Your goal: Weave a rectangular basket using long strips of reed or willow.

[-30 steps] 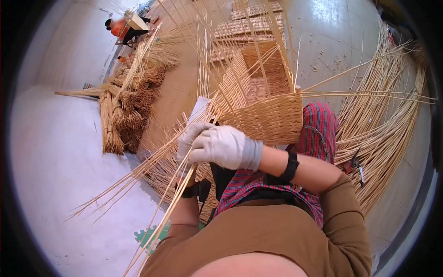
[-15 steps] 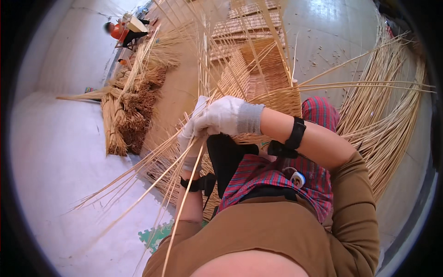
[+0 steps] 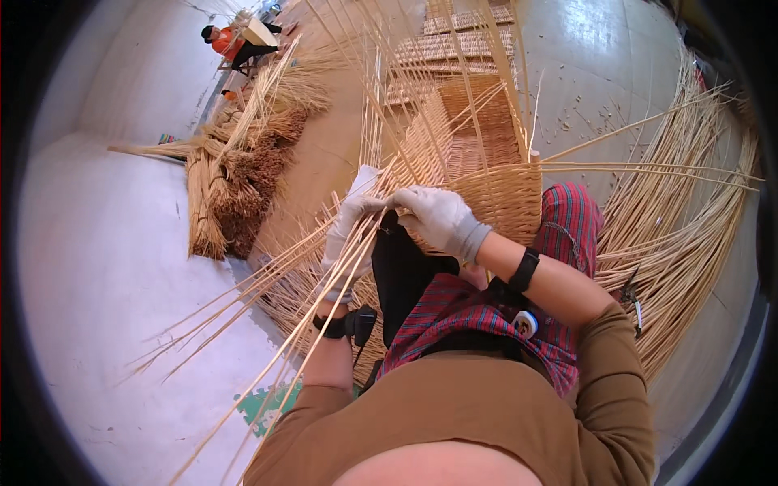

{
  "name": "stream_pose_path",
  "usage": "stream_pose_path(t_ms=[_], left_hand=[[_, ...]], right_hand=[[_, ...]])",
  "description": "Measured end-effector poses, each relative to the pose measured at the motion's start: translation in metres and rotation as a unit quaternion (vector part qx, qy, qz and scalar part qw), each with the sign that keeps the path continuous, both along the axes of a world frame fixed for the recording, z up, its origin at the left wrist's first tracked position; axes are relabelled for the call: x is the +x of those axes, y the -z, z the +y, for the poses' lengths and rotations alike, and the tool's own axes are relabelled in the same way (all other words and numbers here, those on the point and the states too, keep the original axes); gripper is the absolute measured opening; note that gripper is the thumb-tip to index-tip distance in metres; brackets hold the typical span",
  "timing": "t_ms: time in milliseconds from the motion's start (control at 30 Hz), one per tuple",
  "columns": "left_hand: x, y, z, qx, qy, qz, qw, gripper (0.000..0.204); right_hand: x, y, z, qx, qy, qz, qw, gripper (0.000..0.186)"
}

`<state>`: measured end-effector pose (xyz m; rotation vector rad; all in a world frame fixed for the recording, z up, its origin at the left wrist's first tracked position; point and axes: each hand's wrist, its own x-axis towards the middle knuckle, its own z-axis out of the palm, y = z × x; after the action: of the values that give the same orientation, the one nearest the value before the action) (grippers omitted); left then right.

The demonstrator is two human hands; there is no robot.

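Note:
A partly woven wicker basket [image 3: 504, 193] leans before me, with tall pale stakes [image 3: 460, 61] rising from its sides. At its near left corner my left hand [image 3: 344, 235], in a white knit glove, is closed round several willow rods [image 3: 356, 257]. Their long free ends fan out toward the lower left. My right hand [image 3: 438, 215], gloved the same way, pinches the rods beside the left fingertips, against the basket's edge. The fingers partly hide the spot where rods and weave meet. Black straps sit on both wrists.
Long loose rods [image 3: 677, 227] lie on the right, with pliers-like cutters [image 3: 634, 304] on them. Tied bundles [image 3: 235, 182] are stacked at left. Woven panels [image 3: 470, 50] lie beyond the basket. A person in orange [image 3: 231, 44] sits at the far left. A green foam mat [image 3: 263, 407] shows lower left.
My right hand has drawn back to the right from over the left, uncovering more of the left hand and rods. The view has shifted slightly, and the cutters now show at right.

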<state>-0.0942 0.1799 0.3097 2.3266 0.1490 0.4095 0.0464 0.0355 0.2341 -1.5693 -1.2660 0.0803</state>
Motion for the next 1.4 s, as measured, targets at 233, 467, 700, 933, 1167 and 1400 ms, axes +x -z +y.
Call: stream_pose_path(t_ms=[233,467,700,933,1167,1400], left_hand=[[-0.015,-0.019,-0.003,0.067,-0.029,0.001,0.997,0.030],[-0.018,-0.008,-0.002,-0.028,-0.052,-0.060,0.996,0.016],[-0.020,0.007,-0.005,-0.002,-0.074,-0.095,0.993,0.016],[-0.032,0.059,-0.034,-0.214,-0.220,-0.156,0.939,0.015],[0.000,0.078,-0.052,0.069,-0.056,-0.091,0.992,0.060],[0.026,0.098,-0.034,0.171,-0.059,0.068,0.981,0.092]], right_hand=[[0.005,-0.020,0.007,0.046,-0.072,-0.163,0.983,0.045],[0.025,-0.039,0.025,0.058,-0.106,-0.147,0.982,0.030],[0.025,-0.023,0.012,0.107,0.193,0.043,0.974,0.013],[0.002,0.020,-0.015,0.151,0.165,0.458,0.860,0.009],[0.008,0.021,-0.016,0.110,0.160,0.456,0.868,0.011],[0.042,-0.012,-0.052,0.135,0.232,0.393,0.879,0.017]])
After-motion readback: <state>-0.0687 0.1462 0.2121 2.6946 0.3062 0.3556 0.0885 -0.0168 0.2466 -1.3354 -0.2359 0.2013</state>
